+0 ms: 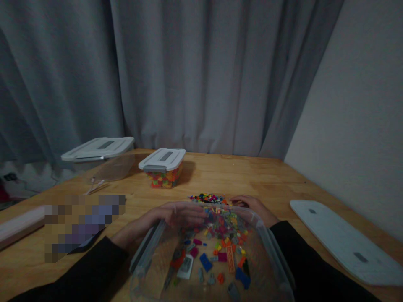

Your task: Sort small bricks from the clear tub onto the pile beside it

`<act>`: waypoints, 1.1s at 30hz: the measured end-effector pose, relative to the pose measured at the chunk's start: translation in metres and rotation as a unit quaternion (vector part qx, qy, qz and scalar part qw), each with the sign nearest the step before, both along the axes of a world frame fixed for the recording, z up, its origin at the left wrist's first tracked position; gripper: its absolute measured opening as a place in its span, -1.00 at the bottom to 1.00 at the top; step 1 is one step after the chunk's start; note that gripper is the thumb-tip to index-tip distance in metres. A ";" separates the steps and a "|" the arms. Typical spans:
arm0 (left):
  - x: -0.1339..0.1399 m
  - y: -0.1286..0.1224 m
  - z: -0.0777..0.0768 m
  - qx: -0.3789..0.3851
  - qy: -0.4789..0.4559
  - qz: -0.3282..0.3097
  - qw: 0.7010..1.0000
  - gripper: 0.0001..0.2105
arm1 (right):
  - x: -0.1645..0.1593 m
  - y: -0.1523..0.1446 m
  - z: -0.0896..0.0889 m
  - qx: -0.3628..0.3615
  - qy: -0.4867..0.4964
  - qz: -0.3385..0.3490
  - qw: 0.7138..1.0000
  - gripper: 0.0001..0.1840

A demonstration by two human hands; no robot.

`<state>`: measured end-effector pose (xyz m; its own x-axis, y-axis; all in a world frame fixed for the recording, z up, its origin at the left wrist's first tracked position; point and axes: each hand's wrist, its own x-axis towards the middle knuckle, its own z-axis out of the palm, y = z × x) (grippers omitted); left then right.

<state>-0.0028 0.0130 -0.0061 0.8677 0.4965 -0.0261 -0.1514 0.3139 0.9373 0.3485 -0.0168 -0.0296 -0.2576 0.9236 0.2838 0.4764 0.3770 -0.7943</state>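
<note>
A clear plastic box (pixel 145 272) stands right in front of me, with several small toy building bricks (pixel 206 262) in many colours on its bottom. My left hand (pixel 182 215) reaches around its far left corner. Its fingers are stretched out to the right, seen partly through the clear wall. On the far right side, my right hand (pixel 253 206) rests low with loosely curved fingers, a gap showing between them. Between both hands, just beyond the box, lies a heap of small bricks (pixel 208 198) on the table. My right fingertips are at the heap's right edge.
A small lidded box (pixel 165 167) of colourful pieces stands further back. Left of it is a larger clear box with a white lid (pixel 103 147). A white lid (pixel 343 239) lies at the right. A dark, partly pixelated flat object (pixel 91 241) lies left on the wooden table (pixel 233 176).
</note>
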 end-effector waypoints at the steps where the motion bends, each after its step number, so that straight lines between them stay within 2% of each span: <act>1: 0.000 0.001 0.000 -0.001 0.002 -0.012 1.000 -0.26 | -0.001 -0.002 0.002 0.002 -0.002 -0.001 1.000 -0.57; 7: 0.000 0.006 0.003 -0.009 0.008 -0.037 0.999 -0.26 | -0.003 -0.007 0.009 0.005 0.011 -0.008 1.000 -0.56; 14: 0.000 0.011 -0.003 0.009 0.017 -0.054 0.998 -0.25 | -0.004 -0.004 0.003 -0.052 0.066 -0.035 0.996 -0.46; 19: 0.000 0.003 0.004 0.029 0.014 -0.038 0.999 -0.25 | -0.003 -0.003 0.002 -0.077 0.137 -0.042 0.987 -0.43; 23: 0.002 -0.003 0.012 0.034 0.024 -0.022 0.999 -0.28 | -0.002 -0.006 0.009 -0.076 0.205 -0.032 0.975 -0.43; 28: 0.003 -0.003 0.016 0.022 0.066 -0.012 0.998 -0.29 | -0.002 -0.015 0.027 -0.074 0.313 -0.023 0.946 -0.50; 30: 0.003 -0.005 0.015 0.024 0.072 -0.004 0.997 -0.31 | -0.003 -0.020 0.034 -0.095 0.363 0.003 0.927 -0.52; 33: 0.006 -0.011 0.013 0.026 0.060 0.043 0.997 -0.37 | -0.008 -0.027 0.042 -0.120 0.398 0.047 0.908 -0.51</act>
<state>0.0027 0.0015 0.0073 0.8135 0.5730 -0.0995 -0.0615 0.2548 0.9650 0.3408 -0.0438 0.0121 -0.1390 0.9681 0.2083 -0.3107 0.1570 -0.9374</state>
